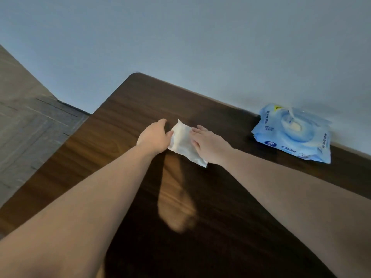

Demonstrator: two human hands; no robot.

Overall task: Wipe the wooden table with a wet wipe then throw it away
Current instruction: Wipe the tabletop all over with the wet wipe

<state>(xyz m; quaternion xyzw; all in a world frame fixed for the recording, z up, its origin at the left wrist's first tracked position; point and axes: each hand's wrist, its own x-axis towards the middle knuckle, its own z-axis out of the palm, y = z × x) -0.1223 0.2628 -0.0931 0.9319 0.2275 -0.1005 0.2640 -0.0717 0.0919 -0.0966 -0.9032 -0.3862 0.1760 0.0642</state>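
A white wet wipe (183, 143) lies partly folded on the dark wooden table (124, 125), near the middle of its far half. My left hand (154, 137) pinches the wipe's left edge between thumb and fingers. My right hand (208, 145) lies flat on the wipe's right side, fingers spread, pressing it onto the wood. Both forearms stretch out over the tabletop from the near side.
A blue pack of wet wipes (293, 135) with its lid open and a wipe sticking up lies at the table's far right, against the grey wall (200, 37). Grey wood-pattern floor (30, 121) shows to the left of the table's edge.
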